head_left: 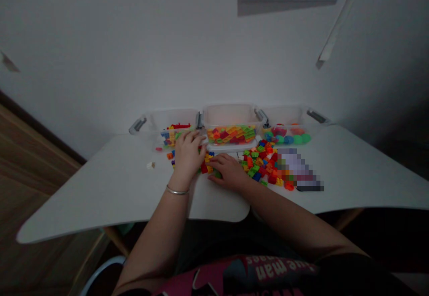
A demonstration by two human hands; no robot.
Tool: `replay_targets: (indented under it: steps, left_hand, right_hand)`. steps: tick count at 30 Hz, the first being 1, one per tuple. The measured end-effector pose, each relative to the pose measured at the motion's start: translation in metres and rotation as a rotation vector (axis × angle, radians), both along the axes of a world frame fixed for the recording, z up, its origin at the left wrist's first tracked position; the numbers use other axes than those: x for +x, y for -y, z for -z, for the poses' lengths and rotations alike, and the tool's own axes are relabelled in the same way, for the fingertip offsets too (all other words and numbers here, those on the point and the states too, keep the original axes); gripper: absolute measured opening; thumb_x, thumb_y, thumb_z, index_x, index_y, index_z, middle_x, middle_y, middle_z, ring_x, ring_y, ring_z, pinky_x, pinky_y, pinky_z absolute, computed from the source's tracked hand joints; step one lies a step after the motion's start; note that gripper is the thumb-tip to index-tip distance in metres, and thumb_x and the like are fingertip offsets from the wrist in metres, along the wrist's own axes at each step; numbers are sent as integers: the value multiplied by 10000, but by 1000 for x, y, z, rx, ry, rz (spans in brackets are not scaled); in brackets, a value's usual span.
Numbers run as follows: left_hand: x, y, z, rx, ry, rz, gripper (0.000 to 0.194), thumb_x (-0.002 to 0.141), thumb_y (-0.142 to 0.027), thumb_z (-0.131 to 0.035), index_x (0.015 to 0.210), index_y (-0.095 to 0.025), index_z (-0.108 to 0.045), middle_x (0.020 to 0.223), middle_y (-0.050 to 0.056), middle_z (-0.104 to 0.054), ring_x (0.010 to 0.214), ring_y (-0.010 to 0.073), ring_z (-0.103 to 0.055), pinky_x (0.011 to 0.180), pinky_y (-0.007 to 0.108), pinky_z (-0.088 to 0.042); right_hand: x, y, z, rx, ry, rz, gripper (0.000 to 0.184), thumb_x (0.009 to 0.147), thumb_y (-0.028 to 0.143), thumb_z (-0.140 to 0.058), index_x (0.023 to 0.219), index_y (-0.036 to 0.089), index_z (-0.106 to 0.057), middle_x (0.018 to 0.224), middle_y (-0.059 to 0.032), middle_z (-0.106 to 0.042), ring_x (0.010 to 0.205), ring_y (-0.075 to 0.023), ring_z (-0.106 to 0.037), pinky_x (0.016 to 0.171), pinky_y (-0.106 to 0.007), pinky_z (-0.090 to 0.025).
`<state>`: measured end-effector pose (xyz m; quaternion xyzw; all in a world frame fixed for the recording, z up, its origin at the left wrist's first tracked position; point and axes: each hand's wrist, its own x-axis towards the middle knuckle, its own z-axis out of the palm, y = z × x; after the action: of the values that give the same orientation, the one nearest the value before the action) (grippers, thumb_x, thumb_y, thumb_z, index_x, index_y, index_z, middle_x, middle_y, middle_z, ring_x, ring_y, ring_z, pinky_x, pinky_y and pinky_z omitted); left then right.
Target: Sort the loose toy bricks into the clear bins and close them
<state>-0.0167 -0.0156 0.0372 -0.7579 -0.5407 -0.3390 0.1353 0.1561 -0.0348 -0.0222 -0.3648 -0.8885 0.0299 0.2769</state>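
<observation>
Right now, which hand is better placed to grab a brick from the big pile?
Probably the right hand: it's right beside the big pile. The left hand is farther away, with its fingers by the smaller group of bricks.

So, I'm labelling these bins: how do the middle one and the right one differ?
The middle bin holds small, blocky bricks; the right bin holds larger, rounded pieces. The middle bin shows mainly yellow, orange, red and green, while the right bin plainly shows blue too. Both are see-through and open on top.
</observation>
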Motion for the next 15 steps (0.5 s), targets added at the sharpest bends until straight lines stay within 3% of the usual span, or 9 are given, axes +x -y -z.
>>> replay_targets:
  steps: [4,9,15]
  left_hand:
    - [10,7,10,38,-66,24,219,890,-224,-538,958,-220,-745,1162,97,-681,1184,317,-523,1028,493,-420]
    - [12,6,20,-132,-187,4,282,931,-234,-467,928,-180,-743,989,115,-705,1003,288,-592,888,410,-482]
    - [8,5,30,-258,-250,-77,286,930,-237,-458,965,-169,-733,965,132,-706,937,286,-623,806,392,-480]
  right_hand:
    - [-2,-1,1,36,18,24,320,899,361,-610,1162,194,-685,1197,-102,-666,1146,-266,-534,1030,-435,-431]
    - [-3,0,2,30,21,96,263,896,310,-600,1101,163,-674,1125,-122,-680,1108,-263,-551,991,-432,-448]
    - [-10,3,-2,39,79,230,315,858,423,-645,1038,165,-666,1098,-139,-673,1043,-296,-566,924,-450,-458]
